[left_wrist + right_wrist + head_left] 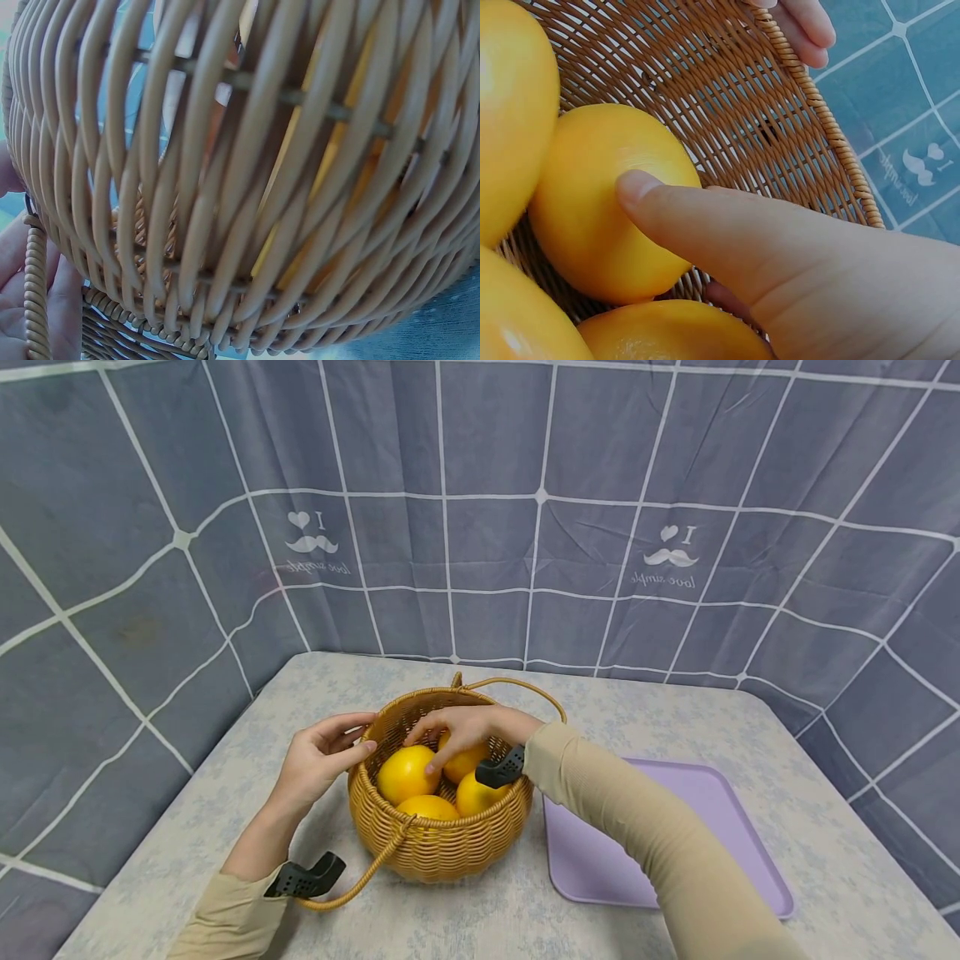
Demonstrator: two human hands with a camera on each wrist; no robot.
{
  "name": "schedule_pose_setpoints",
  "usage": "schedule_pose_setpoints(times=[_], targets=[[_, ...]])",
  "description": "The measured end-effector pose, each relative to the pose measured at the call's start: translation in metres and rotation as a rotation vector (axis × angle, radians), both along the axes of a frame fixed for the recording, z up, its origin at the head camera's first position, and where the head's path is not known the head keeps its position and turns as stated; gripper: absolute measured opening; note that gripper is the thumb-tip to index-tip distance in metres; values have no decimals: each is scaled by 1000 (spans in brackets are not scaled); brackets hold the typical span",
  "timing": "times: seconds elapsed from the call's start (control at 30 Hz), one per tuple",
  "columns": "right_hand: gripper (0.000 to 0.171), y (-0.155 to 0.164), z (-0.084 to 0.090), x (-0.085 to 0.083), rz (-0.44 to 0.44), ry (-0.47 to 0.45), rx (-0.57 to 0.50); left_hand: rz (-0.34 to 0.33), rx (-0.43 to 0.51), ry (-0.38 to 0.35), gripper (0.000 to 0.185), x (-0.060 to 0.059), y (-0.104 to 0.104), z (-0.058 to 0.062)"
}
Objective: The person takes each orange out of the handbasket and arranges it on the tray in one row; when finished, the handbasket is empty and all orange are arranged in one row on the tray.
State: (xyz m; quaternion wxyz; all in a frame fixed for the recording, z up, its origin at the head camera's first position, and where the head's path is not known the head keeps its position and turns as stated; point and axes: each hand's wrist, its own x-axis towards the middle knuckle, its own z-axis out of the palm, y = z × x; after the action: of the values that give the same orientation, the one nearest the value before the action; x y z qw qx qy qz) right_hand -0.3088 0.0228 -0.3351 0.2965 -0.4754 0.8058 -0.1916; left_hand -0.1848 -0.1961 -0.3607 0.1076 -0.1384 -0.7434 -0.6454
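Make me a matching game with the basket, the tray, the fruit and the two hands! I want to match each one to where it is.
Things:
1. yellow fruits
2. purple tray
3. left hand
4. right hand

Places:
A. flat on the table, beside the wicker basket
B. on the basket's outer rim
C. inside the basket
D. reaching into the basket, fingers on a fruit

Pairs: 1-C, 2-A, 3-B, 4-D
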Motion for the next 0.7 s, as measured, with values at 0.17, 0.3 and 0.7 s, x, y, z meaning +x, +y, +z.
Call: schedule_pose_setpoints(times=[0.17, 0.3, 0.7], targets=[[48, -1, -3, 1, 18, -10, -60, 10, -2, -10, 35, 1, -1, -1], [52, -1, -3, 2, 43, -27, -78, 13, -7, -15, 35, 1, -1, -1], [55, -2, 0, 4, 41, 67, -41, 5, -12, 5, 35, -1, -1, -2]])
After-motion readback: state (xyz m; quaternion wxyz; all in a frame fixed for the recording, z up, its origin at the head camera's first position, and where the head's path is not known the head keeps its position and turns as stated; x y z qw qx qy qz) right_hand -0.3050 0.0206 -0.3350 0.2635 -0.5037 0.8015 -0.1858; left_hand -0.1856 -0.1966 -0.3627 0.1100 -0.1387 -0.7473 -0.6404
